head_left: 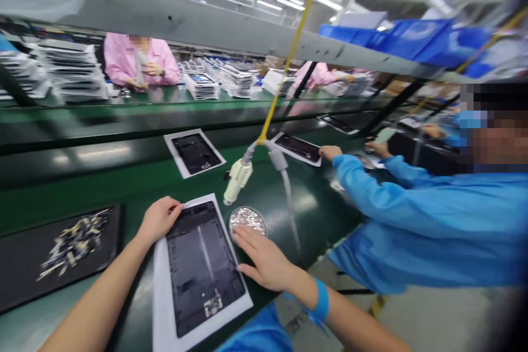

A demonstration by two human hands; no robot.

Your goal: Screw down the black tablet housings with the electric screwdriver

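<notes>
One: "Closest to you are your bare arms [103, 297], and between your hands lies a black panel [190, 280] on a white sheet [161, 297]."

Two: "Your left hand [160, 220] is at its top left corner, fingers bent in near the thumb. I can't tell if they pinch it or just rest there."

One: "Your right hand [266, 258] is spread almost flat, fingertips over the round dish [247, 207] of shiny bits [249, 218]. I can't tell if they touch one."

Two: "So what could go wrong for you?"

One: "If your right fingers push too hard, the dish could tip and spill bits onto the panel. Your right thumb is by the panel's right edge, so a careless drag might scratch it."

Two: "Look just past your right fingers, too. A pale tool [238, 179] hangs there on a yellow strap [284, 77]. If your hand came up fast, it might make the tool swing and hit something."

One: "And to the left of your left fingers is a black tray [20, 253] with a messy heap of strips [76, 242]. A bump from your arm could knock some off."
</notes>
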